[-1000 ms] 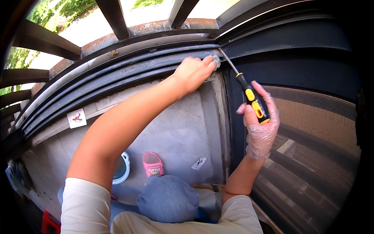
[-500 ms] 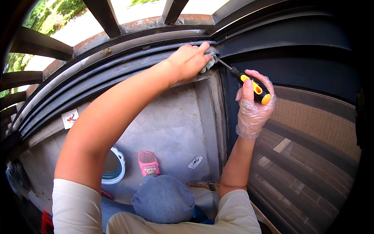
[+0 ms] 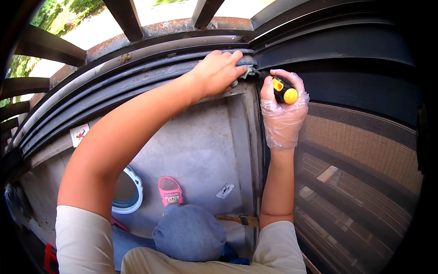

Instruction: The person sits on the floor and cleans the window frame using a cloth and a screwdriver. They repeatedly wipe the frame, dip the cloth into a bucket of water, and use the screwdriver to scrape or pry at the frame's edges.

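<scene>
Corner of a sliding-window track, seen from just behind the worker. The bare left hand [image 3: 214,75] rests on the grooved track [image 3: 137,75] at upper centre, beside a grey-green cloth [image 3: 250,71] at the track's right end. The right hand [image 3: 285,121], in a clear plastic glove, has its grip wrapped around the black-and-yellow screwdriver [image 3: 281,89], right of upper centre. Over the last second this hand has moved up and leftward, and the handle now turns its yellow butt toward the viewer, its shaft angled at the cloth. Tool and cloth therefore appear to be working the same corner together. Where they meet, the view is poor: the tip is lost, and whether the left grip pinches the cloth or merely presses it cannot be told.
</scene>
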`<state>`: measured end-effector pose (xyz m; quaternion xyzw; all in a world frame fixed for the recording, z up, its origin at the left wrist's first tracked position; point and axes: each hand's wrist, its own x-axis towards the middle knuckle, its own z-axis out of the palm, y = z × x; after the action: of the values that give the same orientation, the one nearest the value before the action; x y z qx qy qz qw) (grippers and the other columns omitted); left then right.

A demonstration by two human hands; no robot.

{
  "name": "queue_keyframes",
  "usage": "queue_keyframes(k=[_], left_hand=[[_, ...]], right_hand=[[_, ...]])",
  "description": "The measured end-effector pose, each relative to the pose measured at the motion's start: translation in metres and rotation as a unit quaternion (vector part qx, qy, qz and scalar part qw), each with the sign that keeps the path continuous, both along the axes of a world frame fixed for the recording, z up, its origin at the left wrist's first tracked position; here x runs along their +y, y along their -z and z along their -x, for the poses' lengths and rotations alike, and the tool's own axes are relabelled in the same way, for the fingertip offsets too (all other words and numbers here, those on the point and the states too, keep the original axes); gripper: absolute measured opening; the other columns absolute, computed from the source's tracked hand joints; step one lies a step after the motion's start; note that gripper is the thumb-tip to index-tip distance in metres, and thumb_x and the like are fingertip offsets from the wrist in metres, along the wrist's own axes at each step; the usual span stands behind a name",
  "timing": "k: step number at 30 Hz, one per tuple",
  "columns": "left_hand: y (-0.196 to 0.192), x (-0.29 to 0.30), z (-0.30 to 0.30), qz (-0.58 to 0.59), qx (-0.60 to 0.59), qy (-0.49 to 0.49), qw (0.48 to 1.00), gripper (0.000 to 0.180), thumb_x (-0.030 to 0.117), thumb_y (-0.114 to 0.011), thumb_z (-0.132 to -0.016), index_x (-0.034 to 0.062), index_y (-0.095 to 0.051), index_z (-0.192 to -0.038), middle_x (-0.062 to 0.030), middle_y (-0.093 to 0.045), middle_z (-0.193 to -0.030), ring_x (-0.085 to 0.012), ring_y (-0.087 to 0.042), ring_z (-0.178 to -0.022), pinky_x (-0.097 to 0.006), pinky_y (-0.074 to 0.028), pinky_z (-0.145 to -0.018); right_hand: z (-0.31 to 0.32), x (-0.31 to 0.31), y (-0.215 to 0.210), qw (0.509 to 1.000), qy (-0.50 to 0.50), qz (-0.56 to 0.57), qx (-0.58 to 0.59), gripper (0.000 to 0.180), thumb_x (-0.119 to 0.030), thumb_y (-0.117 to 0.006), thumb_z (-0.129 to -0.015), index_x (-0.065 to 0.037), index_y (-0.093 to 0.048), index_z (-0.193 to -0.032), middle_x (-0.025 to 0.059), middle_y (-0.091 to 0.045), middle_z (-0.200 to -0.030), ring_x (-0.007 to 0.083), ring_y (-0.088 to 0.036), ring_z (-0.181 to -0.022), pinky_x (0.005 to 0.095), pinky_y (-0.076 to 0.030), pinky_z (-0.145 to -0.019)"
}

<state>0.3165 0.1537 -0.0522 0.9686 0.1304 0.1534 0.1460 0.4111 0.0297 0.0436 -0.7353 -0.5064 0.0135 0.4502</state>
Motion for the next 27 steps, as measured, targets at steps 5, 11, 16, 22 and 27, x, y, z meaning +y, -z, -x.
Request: queue_keyframes(k=[5,11,16,22,27], left_hand=[[-0.001,-0.012,-0.002,0.001,0.061,-0.075,0.995,0.047,0.028,-0.07,-0.073,0.0128,-0.059,-0.116,-0.0093,-0.051,-0.099,-0.0221,-0.057,-0.092,-0.035,-0.045,-0.075],[-0.006,-0.016,-0.008,-0.003,0.072,-0.094,0.993,0.048,0.025,-0.071,-0.07,0.0111,-0.06,-0.114,-0.0096,-0.051,-0.099,-0.0222,-0.056,-0.091,-0.035,-0.044,-0.077],[-0.003,-0.019,-0.002,0.006,0.015,-0.062,0.998,0.029,0.013,-0.059,-0.074,0.0078,-0.061,-0.102,-0.0093,-0.053,-0.095,-0.0235,-0.057,-0.09,-0.036,-0.044,-0.075],[-0.003,-0.019,0.001,0.04,-0.026,-0.055,0.997,0.026,0.008,-0.053,-0.076,0.0055,-0.06,-0.1,-0.0078,-0.054,-0.096,-0.0225,-0.057,-0.09,-0.035,-0.044,-0.077],[0.002,-0.016,0.003,0.031,-0.022,-0.024,0.999,0.027,0.007,-0.053,-0.076,0.0058,-0.06,-0.102,-0.0083,-0.056,-0.101,-0.0238,-0.058,-0.094,-0.036,-0.044,-0.081]], right_hand=[[-0.001,-0.016,-0.011,0.993,0.044,-0.005,0.107,0.019,-0.002,-0.067,-0.078,-0.001,-0.059,-0.095,0.007,-0.06,-0.094,0.0152,-0.058,-0.082,0.0272,-0.047,-0.077],[0.001,-0.008,-0.009,0.989,0.054,0.04,0.129,0.018,-0.004,-0.067,-0.078,-0.001,-0.06,-0.094,0.0071,-0.061,-0.092,0.0149,-0.058,-0.082,0.0273,-0.047,-0.077],[-0.006,-0.005,-0.003,0.995,0.052,0.028,0.083,0.017,-0.003,-0.067,-0.078,-0.001,-0.06,-0.093,0.0079,-0.061,-0.091,0.0167,-0.058,-0.083,0.0281,-0.046,-0.078],[0.005,-0.015,-0.024,0.99,0.059,0.009,0.125,0.018,-0.002,-0.066,-0.079,0.0,-0.06,-0.095,0.0075,-0.06,-0.093,0.0141,-0.058,-0.084,0.0263,-0.047,-0.079],[0.004,-0.004,-0.014,0.991,0.053,0.04,0.116,0.018,-0.003,-0.066,-0.079,0.0,-0.06,-0.095,0.0073,-0.061,-0.092,0.0147,-0.058,-0.083,0.0266,-0.047,-0.078]])
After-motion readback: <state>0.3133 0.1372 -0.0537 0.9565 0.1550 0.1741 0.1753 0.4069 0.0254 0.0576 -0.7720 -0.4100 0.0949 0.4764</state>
